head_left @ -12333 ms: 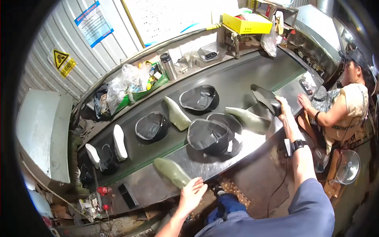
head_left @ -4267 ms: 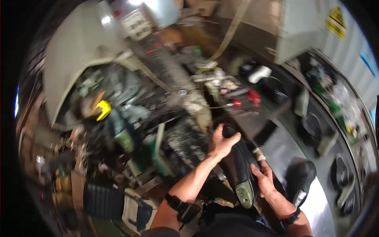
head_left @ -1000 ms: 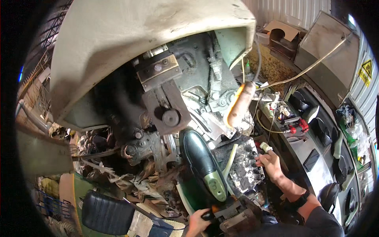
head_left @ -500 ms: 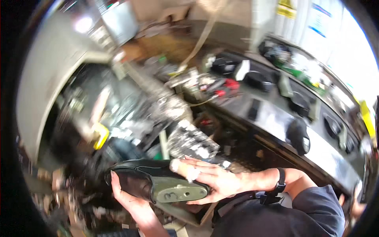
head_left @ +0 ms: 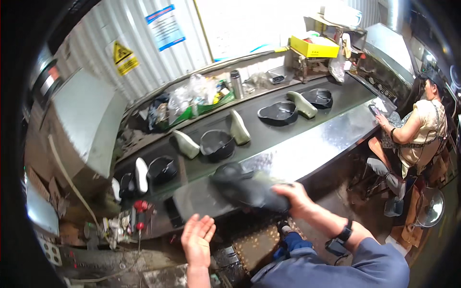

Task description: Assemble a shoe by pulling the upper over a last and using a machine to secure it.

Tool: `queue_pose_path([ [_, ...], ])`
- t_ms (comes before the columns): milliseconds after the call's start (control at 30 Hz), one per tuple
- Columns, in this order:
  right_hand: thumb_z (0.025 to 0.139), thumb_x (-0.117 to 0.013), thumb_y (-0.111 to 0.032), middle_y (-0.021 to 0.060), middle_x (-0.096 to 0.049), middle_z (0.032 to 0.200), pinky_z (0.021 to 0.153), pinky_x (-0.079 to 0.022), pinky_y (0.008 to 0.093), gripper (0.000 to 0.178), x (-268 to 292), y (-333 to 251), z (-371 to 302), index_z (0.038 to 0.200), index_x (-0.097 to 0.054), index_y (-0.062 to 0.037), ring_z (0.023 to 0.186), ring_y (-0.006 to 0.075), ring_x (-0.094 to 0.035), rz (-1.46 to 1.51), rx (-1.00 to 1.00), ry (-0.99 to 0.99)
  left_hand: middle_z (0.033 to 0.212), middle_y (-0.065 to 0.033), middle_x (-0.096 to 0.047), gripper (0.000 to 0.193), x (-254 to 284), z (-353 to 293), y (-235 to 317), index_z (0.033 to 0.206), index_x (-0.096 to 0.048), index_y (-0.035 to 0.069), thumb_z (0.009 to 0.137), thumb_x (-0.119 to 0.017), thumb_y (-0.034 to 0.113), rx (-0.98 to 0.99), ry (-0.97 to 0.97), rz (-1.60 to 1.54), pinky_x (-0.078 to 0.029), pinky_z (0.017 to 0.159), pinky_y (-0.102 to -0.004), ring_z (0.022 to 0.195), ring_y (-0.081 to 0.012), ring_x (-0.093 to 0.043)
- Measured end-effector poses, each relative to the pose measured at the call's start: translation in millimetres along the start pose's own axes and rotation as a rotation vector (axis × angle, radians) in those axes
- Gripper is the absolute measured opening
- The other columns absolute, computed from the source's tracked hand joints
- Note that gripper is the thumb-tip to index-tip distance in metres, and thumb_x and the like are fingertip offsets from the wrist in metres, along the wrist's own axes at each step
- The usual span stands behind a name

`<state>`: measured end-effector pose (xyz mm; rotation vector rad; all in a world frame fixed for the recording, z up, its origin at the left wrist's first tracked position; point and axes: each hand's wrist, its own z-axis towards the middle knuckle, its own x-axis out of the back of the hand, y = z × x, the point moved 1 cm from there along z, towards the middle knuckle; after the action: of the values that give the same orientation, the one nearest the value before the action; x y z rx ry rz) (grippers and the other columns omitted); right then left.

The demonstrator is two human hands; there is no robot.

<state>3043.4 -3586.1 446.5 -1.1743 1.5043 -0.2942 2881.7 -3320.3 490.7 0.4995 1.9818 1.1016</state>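
My right hand [head_left: 298, 200] is closed around the near end of a black shoe [head_left: 261, 192], held over the front ledge of a conveyor. Motion blurs the shoe. A dark rounded shape [head_left: 229, 172] meets its far end; I cannot tell whether that is a separate shoe. Beside it, lower and to the left, my left hand [head_left: 198, 236] is open, palm up and holding nothing. On the dark belt [head_left: 194, 165] stand black shoe uppers [head_left: 217, 145] in a row, with pale sole-shaped pieces [head_left: 240, 127] between them.
A co-worker [head_left: 422, 125] sits at the right, holding a phone [head_left: 374, 110]. Behind the belt are a green tray [head_left: 192, 111] of plastic bags, a flask [head_left: 236, 84] and a yellow box [head_left: 314, 47]. Red-handled tools [head_left: 140, 206] lie left; a metal hood [head_left: 89, 125] stands there too.
My view has swung right, from the cluttered machine to the conveyor. My left hand has let go of the shoe, which my right hand now holds alone over the ledge.
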Motion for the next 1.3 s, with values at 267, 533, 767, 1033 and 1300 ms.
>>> queue_pose_path([
  [267, 0.08, -0.079, -0.033, 0.0166, -0.061, 0.12, 0.085, -0.055, 0.0485, 0.065, 343.8, -213.8, 128.3, 0.13, -0.05, -0.0038, 0.104, 0.0325, -0.062, -0.013, 0.297, 0.998, 0.116, -0.0181, -0.067, 0.027, -98.6, 114.9, -82.8, 0.119, -0.059, -0.006, 0.096, -0.063, 0.007, 0.144, -0.021, 0.434, -0.056, 0.093, -0.0346, 0.104, -0.0244, -0.068],
  [533, 0.079, -0.072, -0.02, 0.0301, -0.046, 0.14, 0.108, -0.04, 0.0492, 0.072, 389.4, -217.9, 265.7, 0.142, -0.042, -0.001, 0.126, 0.0466, -0.049, -1.671, 0.799, 0.908, 0.118, -0.0159, -0.065, 0.031, -130.7, 172.0, -92.1, 0.124, -0.058, -0.008, 0.098, -0.062, 0.007, 0.196, 0.081, 0.548, -0.054, 0.093, -0.0319, 0.106, -0.0228, -0.065],
  [767, 0.086, -0.059, -0.009, 0.0189, -0.034, 0.155, 0.09, -0.052, 0.0519, 0.063, 429.2, -314.2, 427.0, 0.146, -0.039, -0.0117, 0.111, 0.0428, -0.061, -1.788, 0.311, 0.856, 0.112, -0.0129, -0.069, 0.025, -166.6, 200.3, -93.0, 0.119, -0.064, -0.003, 0.097, -0.063, 0.009, 0.175, -0.039, 0.968, -0.053, 0.094, -0.0343, 0.103, -0.0228, -0.066],
  [1033, 0.069, -0.082, -0.048, 0.0289, -0.053, 0.128, 0.096, -0.05, 0.0483, 0.099, 370.6, -265.7, 451.9, 0.141, -0.037, 0.0034, 0.116, 0.0437, -0.057, -1.736, 0.445, 0.46, 0.112, -0.0119, -0.069, 0.027, -184.5, 211.5, -94.0, 0.119, -0.065, -0.002, 0.098, -0.064, 0.015, 0.297, 0.095, 0.918, -0.053, 0.094, -0.0344, 0.104, -0.0223, -0.065],
  [1300, 0.064, -0.082, -0.042, 0.0259, -0.061, 0.105, 0.076, -0.056, 0.0481, 0.098, 292.7, -251.9, 326.9, 0.14, -0.04, 0.0026, 0.091, 0.0401, -0.067, -1.992, 0.194, 0.53, 0.124, -0.0218, -0.064, 0.036, -282.7, 258.8, -163.1, 0.126, -0.055, -0.01, 0.095, -0.064, 0.005, 0.367, -0.366, 0.53, -0.053, 0.099, -0.0378, 0.113, -0.0302, -0.065],
])
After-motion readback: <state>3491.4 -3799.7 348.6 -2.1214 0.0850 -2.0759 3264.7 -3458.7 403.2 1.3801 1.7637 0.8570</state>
